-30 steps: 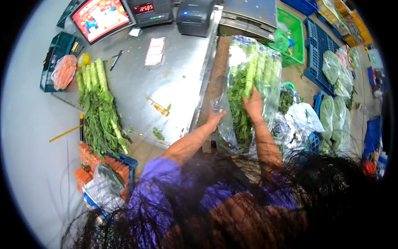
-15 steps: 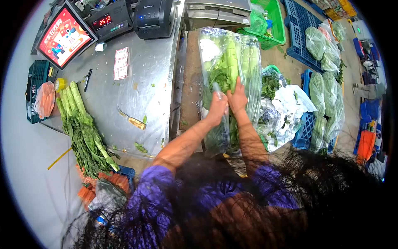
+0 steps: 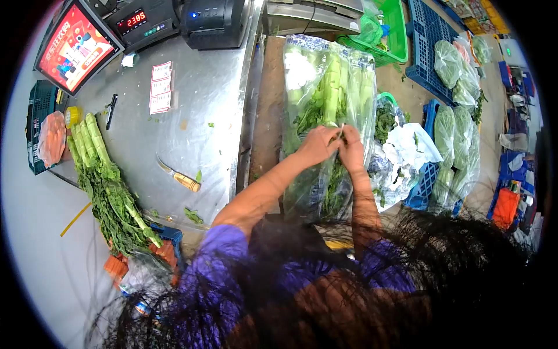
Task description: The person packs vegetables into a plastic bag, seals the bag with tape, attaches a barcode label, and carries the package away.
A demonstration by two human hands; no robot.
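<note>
Bench [image 3: 197, 134]: grey metal top, scattered with scraps of leaf.
Bench, far side: tilted screen [image 3: 75, 49] at the left corner; beside it, black unit with red digits [image 3: 136, 20]; then black device with a blue light [image 3: 212, 23].
Bench, middle: printed sheet [image 3: 161, 88] with red borders; black pen [image 3: 111, 111]; wooden-handled knife [image 3: 186, 182] near the close edge, blade toward the left.
Loose stalks [image 3: 113, 189]: thick, pale green, leafy; at the left end of the bench, leaves hanging over the edge; yellow tape roll [image 3: 72, 116] just beside the cut ends.
Carrots [image 3: 52, 139]: in a clear bag, against a dark green crate [image 3: 36, 107].
Packed bag [image 3: 363, 87]: clear plastic, lying flat to the right of the bench; thick green stalks [image 3: 331, 96] and leaves visible through and on it.
Left hand [image 3: 317, 145]: over the middle of the packed bag, fingers bent, tips beside those of the other hand.
Right hand [image 3: 350, 150]: fingers curled inward; small pale piece at the fingertips, impossible to tell which hand grips it or what it is.
Right side: crumpled white plastic [image 3: 410, 145]; bagged greens [image 3: 453, 139]; blue pallet [image 3: 433, 55]; green crate [image 3: 397, 35].
</note>
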